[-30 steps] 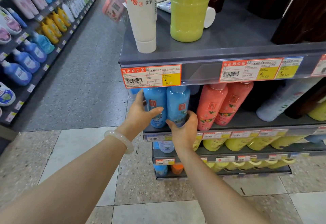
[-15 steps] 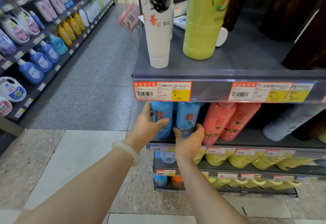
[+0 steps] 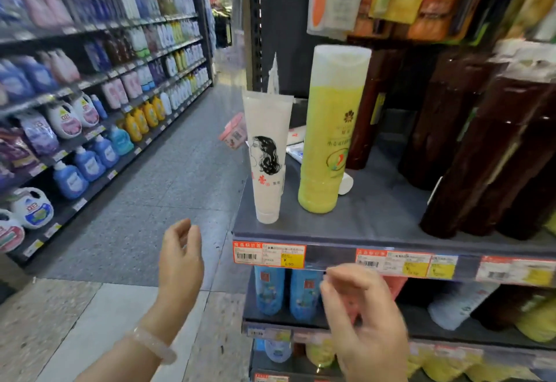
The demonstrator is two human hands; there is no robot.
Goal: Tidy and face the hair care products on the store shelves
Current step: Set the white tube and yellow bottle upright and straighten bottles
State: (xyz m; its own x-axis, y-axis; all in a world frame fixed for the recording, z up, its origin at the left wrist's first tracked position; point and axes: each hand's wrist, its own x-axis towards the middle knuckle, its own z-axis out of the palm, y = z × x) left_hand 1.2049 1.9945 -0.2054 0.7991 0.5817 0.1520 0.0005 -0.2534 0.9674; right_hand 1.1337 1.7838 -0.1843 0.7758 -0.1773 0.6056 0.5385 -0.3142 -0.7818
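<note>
A white tube with a drawn head of black hair (image 3: 267,159) stands cap-down at the front left corner of the grey upper shelf (image 3: 376,225). Beside it, to the right, is a tall yellow bottle (image 3: 331,129). Two blue bottles (image 3: 285,294) stand upright on the shelf below, next to a pink bottle partly hidden by my right hand. My left hand (image 3: 180,258) hovers in the aisle left of the shelf, fingers apart, holding nothing. My right hand (image 3: 364,318) is raised in front of the lower shelf, fingers loosely curled and empty.
Dark brown bottles (image 3: 481,153) fill the right of the upper shelf. A small white tube lies behind the yellow bottle. Price tags (image 3: 269,254) line the shelf edge. Across the aisle, long shelves (image 3: 90,129) hold detergent bottles. Yellow bottles (image 3: 535,321) sit lower right.
Both hands have let go of the two blue bottles and pulled back and up. The view has tilted up toward the upper shelf.
</note>
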